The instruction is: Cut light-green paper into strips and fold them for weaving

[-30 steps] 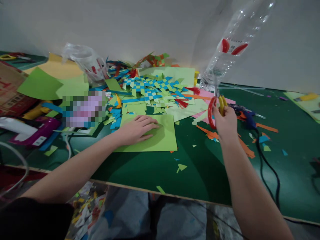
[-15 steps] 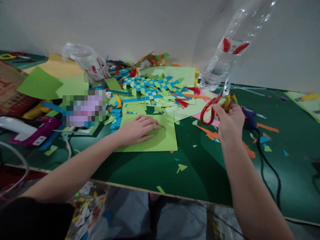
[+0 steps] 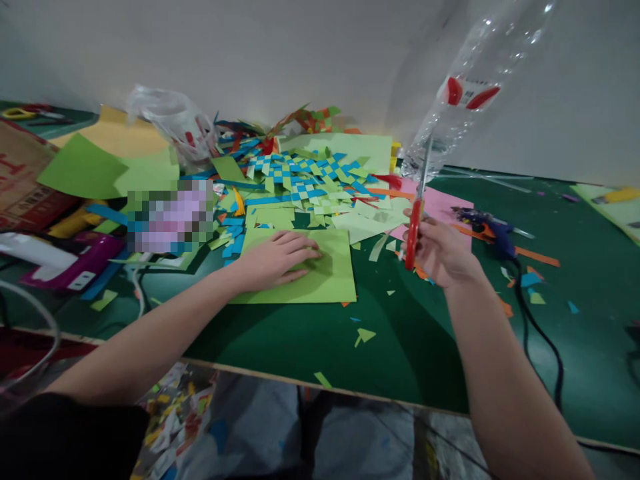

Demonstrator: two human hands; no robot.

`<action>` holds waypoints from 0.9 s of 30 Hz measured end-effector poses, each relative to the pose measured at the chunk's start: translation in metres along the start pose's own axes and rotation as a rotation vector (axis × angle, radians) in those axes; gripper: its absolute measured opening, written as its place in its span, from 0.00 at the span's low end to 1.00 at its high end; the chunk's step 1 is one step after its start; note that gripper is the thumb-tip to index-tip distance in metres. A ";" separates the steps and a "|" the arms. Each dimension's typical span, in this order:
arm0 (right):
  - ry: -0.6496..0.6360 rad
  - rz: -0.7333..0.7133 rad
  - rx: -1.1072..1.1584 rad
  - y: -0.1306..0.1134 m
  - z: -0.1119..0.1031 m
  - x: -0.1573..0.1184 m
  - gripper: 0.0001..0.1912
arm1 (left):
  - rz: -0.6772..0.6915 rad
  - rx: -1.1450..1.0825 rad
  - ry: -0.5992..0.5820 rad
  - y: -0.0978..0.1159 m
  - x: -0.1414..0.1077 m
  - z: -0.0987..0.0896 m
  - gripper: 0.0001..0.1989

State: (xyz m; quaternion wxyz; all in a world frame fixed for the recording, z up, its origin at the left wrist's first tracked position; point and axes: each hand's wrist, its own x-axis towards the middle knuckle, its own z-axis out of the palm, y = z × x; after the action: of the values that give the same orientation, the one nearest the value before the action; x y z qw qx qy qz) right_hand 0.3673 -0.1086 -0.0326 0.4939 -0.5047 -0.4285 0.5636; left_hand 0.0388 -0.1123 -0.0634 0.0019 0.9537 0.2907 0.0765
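Observation:
My left hand point(image 3: 283, 261) lies flat with its fingers stretched out on a light green sheet of paper point(image 3: 333, 277) at the table's middle. To the right, my right hand point(image 3: 443, 250) is closed around the red handle of a pair of scissors point(image 3: 414, 223). The scissors stand nearly upright, their blades pointing up and away from me. Behind the green sheet spreads a pile of woven blue and green paper strips point(image 3: 300, 177). A pink sheet point(image 3: 450, 198) lies partly behind my right hand.
A clear plastic bottle point(image 3: 465, 93) leans at the back right. A dark blue glue gun point(image 3: 495, 233) with a black cord rests on the right. At left are a plastic-wrapped cup point(image 3: 175, 127), a purple and white tool point(image 3: 75, 260) and a cardboard box point(image 3: 25, 177). Paper scraps dot the green table point(image 3: 400, 360).
My right hand has moved slightly left and down, and the scissors have turned so their handle shows edge-on. My left hand stays on the green sheet.

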 end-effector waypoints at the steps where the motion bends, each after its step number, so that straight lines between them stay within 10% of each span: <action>1: -0.030 0.015 0.029 0.000 0.001 -0.002 0.18 | -0.002 -0.003 0.005 0.000 0.000 0.000 0.17; 8: -0.262 0.008 0.188 -0.004 0.005 -0.008 0.20 | -0.002 -0.009 0.000 0.000 0.000 0.000 0.17; 19: 0.081 0.058 0.337 -0.004 0.010 0.001 0.22 | -0.002 -0.029 -0.014 0.000 0.001 0.000 0.18; 27: -0.013 -0.030 0.197 -0.001 0.009 -0.004 0.23 | 0.066 -0.173 -0.010 0.005 0.004 0.004 0.20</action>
State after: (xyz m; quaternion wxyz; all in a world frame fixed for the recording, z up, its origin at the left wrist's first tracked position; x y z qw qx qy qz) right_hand 0.3588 -0.1126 -0.0302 0.5467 -0.4437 -0.3817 0.5988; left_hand 0.0458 -0.1142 -0.0662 0.0831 0.9594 0.2515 0.0968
